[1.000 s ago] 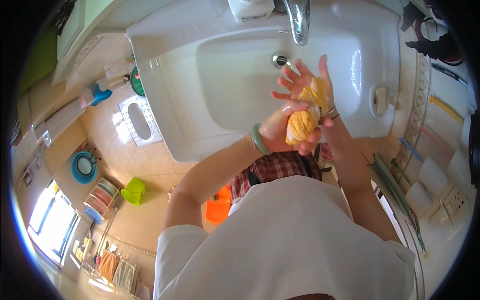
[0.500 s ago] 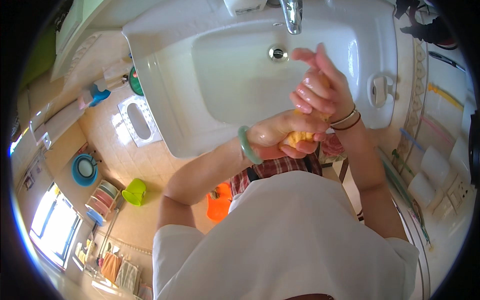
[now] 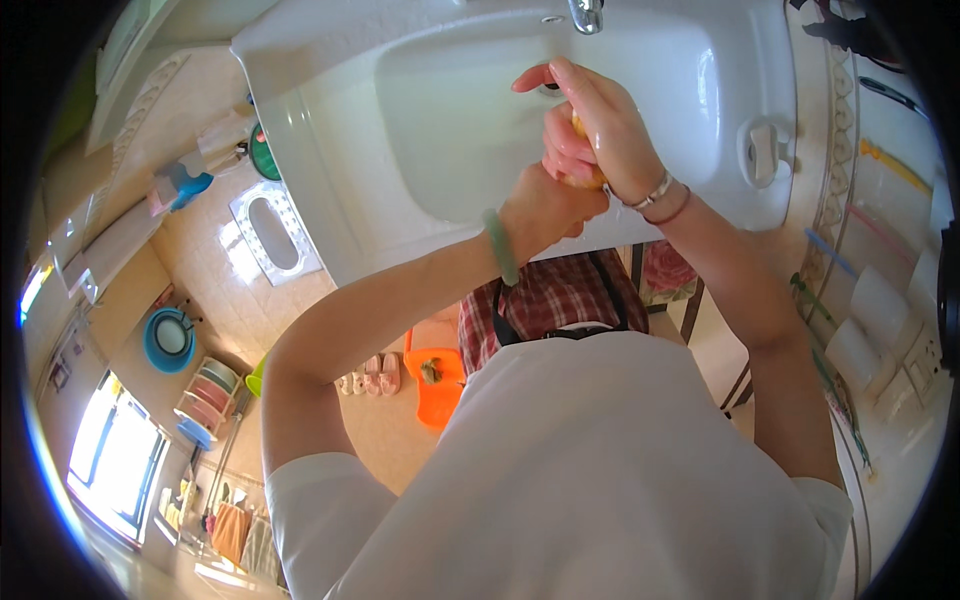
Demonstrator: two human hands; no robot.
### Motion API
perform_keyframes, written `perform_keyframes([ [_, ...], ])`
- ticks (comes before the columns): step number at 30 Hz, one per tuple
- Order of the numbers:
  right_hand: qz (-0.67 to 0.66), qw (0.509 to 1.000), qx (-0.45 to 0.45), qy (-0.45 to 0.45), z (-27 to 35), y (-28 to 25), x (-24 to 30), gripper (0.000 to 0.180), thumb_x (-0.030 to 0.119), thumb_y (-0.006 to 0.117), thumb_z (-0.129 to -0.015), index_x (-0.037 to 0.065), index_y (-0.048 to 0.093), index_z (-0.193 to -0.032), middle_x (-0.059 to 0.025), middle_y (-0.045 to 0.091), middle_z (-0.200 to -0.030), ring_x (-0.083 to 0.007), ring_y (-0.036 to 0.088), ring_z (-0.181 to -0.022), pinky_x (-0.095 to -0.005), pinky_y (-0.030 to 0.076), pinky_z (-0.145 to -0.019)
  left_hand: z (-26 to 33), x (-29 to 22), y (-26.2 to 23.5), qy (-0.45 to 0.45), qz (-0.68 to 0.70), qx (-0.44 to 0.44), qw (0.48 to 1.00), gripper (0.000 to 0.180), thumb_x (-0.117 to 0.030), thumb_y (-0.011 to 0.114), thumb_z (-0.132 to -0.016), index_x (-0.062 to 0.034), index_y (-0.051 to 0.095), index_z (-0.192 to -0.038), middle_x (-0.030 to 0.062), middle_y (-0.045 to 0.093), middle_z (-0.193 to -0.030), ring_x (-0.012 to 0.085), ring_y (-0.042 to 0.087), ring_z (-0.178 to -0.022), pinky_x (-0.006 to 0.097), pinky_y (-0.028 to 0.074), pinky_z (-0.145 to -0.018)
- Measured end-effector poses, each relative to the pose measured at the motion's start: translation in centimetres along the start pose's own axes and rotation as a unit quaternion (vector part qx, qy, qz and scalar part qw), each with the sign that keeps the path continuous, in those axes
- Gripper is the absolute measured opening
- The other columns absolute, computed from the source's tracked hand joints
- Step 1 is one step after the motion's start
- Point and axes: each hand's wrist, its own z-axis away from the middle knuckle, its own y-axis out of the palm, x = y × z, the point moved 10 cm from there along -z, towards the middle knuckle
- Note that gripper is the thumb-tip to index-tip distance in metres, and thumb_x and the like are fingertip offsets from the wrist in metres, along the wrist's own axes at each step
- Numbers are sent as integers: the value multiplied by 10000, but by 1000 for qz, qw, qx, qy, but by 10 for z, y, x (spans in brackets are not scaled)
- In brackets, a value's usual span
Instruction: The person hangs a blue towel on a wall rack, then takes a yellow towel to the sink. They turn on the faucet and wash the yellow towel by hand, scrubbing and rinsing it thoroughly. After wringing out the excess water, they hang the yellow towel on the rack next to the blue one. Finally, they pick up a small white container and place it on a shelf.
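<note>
Over the front part of the white sink [image 3: 320, 150], both hands are closed together on a crumpled, yellow-orange cloth or sponge [image 3: 588, 181]; most of it is hidden by the fingers, so its exact kind does not show. My left hand [image 3: 548, 208], with a green bangle at the wrist, wraps round its lower end. My right hand [image 3: 605, 125] grips the upper part, its index finger and thumb stretched out toward the drain [image 3: 550, 89]. Both hands look wet. A chrome faucet [image 3: 587, 16] stands beyond them.
A bar of soap [image 3: 762, 156] sits at the sink's right side. Left of the sink, a squat toilet [image 3: 272, 235] is set in the tiled floor. Behind me are an orange plastic stool [image 3: 437, 400] and pink slippers [image 3: 382, 374]. Toothbrushes and white cups line the right wall.
Both hands, still gripping the yellow-orange piece, have moved away from my body and slightly left, turning with it. Less of the piece shows now. The view has tilted a little.
</note>
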Motion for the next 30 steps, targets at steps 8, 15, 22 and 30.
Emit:
perform_keyframes([
  [8, 41, 997, -71, 3, -33, -29, -41, 344, 278, 383, -960, -17, 547, -894, -21, 354, -443, -98, 302, -353, -259, 292, -373, -33, 15, -24, 50, -5, -80, 996, 202, -154, 696, -726, -69, 513, -723, -2, 488, -589, 87, 462, -506, 233, 353, -429],
  [15, 51, 989, -139, 14, -54, -48, -62, 313, 293, 408, -962, 11, 523, -888, -11, 319, -457, -102, 275, -370, -262, 305, -392, -70, 27, -51, 105, -42, -147, 983, 244, -182, 731, -711, -40, 537, -751, 19, 563, -630, 98, 520, -533, 251, 422, -464],
  [22, 37, 977, -210, 18, -72, -69, -94, 300, 280, 386, -949, 10, 500, -885, -38, 354, -466, -126, 298, -354, -307, 327, -381, -97, 49, -74, 100, -90, -222, 966, 277, -212, 747, -691, -37, 574, -819, 31, 600, -668, 103, 557, -577, 269, 448, -499],
  [30, -107, 944, -295, 100, -87, -103, -145, 356, 361, 424, -953, 13, 491, -916, -73, 448, -552, -183, 419, -430, -344, 411, -457, -113, 58, -85, 24, -196, -223, 955, 358, -331, 716, -713, -38, 606, -887, 42, 648, -750, 126, 605, -629, 279, 475, -509],
])
